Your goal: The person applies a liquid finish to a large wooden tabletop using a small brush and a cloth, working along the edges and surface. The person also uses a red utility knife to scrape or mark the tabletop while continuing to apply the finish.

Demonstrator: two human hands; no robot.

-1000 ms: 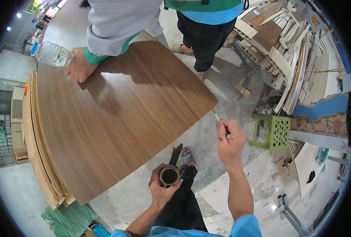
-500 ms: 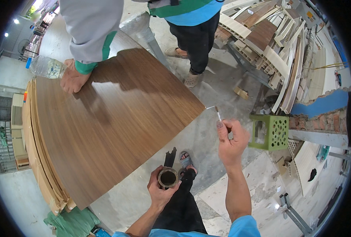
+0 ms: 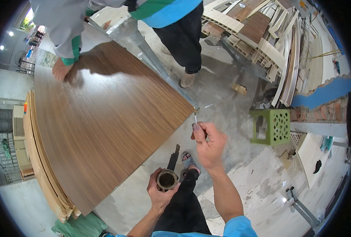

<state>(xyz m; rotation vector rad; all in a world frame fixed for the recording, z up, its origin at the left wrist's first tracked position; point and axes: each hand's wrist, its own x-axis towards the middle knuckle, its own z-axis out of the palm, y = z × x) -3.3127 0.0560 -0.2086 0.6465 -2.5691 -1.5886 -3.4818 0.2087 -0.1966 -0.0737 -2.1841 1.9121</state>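
My left hand (image 3: 159, 195) is wrapped round a small round pot (image 3: 167, 179) with dark contents, held upright above my legs. Between the thumb and fingers of my right hand (image 3: 210, 143) is a thin brush (image 3: 196, 116) with a white handle. Its dark tip meets the near right corner of a large brown wood-grain board (image 3: 116, 122); I cannot tell how firmly it touches. A co-worker's hand (image 3: 61, 70), in a grey sleeve with a green cuff, rests on the board's far left part.
A metal frame (image 3: 153, 59) runs along the board's far edge, near the co-worker's legs (image 3: 179, 43). Offcut panels (image 3: 254, 31) are piled at the far right, above a green plastic stool (image 3: 271, 127). Stacked tan sheets (image 3: 45, 158) stand left; a dark strip (image 3: 174, 157) lies on the floor.
My right hand has moved left, bringing the brush tip from beside the board to its corner. The co-worker's hand has shifted left and farther away. My left hand still holds the pot.
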